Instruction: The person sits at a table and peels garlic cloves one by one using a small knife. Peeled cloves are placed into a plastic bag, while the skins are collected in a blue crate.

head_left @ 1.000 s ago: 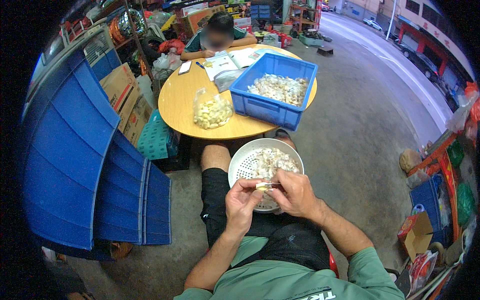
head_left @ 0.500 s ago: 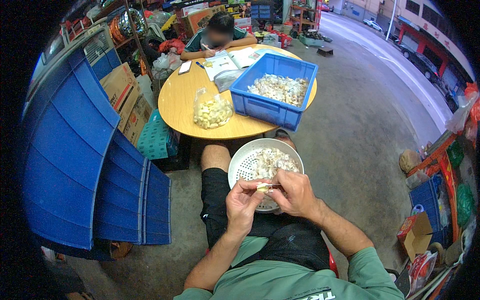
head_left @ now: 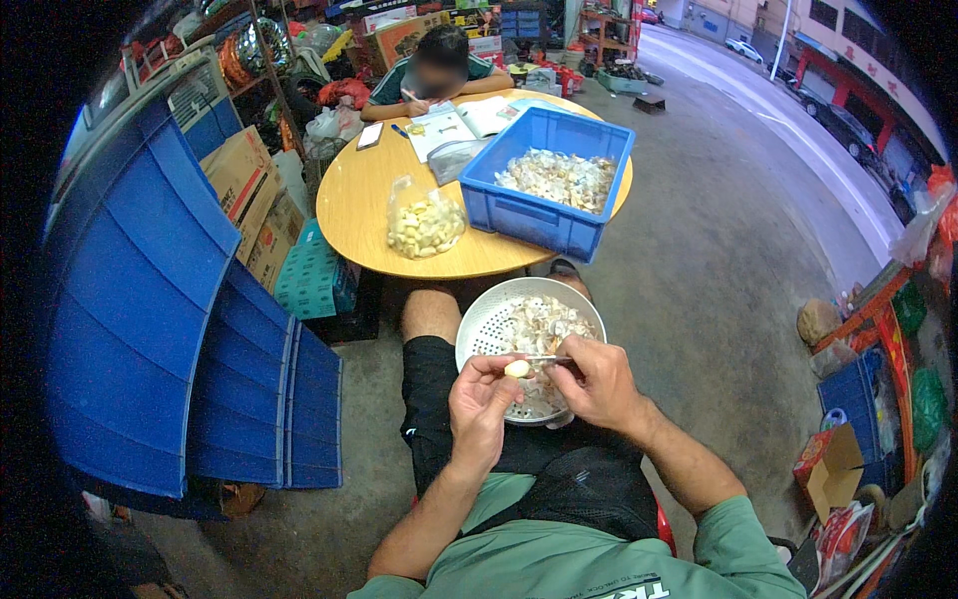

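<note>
Between the thumb and fingers of my left hand (head_left: 480, 404) is a pale peeled garlic clove (head_left: 517, 369). My right hand (head_left: 602, 384) is closed around a small knife, its thin blade (head_left: 543, 357) pointing left close to the clove; the handle is hidden in my fingers. Below both hands, a white colander (head_left: 477, 346) rests on my lap, holding garlic cloves and papery skins (head_left: 539, 321). On the round table ahead, a clear plastic bag (head_left: 426, 226) is full of peeled cloves. Beside it stands a blue crate (head_left: 529, 213) containing unpeeled garlic and skins.
Across the round wooden table (head_left: 349, 205), a person (head_left: 439, 75) writes in an open book (head_left: 489, 117). A phone (head_left: 370, 135) lies near its left edge. Blue panels (head_left: 140, 290) stand at my left, with cardboard boxes (head_left: 244, 185) behind. An open carton (head_left: 830, 467) sits at right.
My right hand has drawn slightly right, away from the clove, with the knife. The clove now shows rounder and barer in my left fingers.
</note>
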### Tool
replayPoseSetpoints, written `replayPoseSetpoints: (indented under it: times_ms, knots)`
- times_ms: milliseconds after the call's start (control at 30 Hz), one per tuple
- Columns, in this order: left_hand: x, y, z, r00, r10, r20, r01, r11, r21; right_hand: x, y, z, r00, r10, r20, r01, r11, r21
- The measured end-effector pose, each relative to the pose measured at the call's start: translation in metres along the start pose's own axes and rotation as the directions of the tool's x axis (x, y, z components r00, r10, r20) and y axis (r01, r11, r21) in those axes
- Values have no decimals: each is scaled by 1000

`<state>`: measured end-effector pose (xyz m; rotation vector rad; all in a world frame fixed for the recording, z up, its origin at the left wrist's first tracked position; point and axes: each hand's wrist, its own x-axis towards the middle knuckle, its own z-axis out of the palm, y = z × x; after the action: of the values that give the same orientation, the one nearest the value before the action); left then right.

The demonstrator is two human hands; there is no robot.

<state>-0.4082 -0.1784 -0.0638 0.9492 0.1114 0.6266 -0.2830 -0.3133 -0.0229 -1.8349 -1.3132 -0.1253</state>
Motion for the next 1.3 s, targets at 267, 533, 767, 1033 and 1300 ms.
replayPoseSetpoints:
  times_ms: [267, 533, 767, 1033, 1300]
  knots:
    - [-1, 0, 1, 1000, 3, 14, -3, 999, 33, -1, 4, 0, 998, 57, -36, -56, 998, 12]
    - [-1, -5, -3, 1000, -11, 23, 12, 999, -39, 1, -15, 7, 1000, -11, 22, 11, 1000, 25]
    - [1, -3, 0, 999, -12, 42, 14, 999, -45, 1, -12, 13, 1000, -12, -20, 12, 1000, 15]
    - [1, -6, -3, 997, 7, 73, -4, 999, -48, 2, -14, 8, 1000, 0, -25, 2, 998, 60]
    - [0, -8, -4, 994, -52, 94, 64, 990, -122, 2, -8, 8, 998, -58, -20, 60, 981, 186]
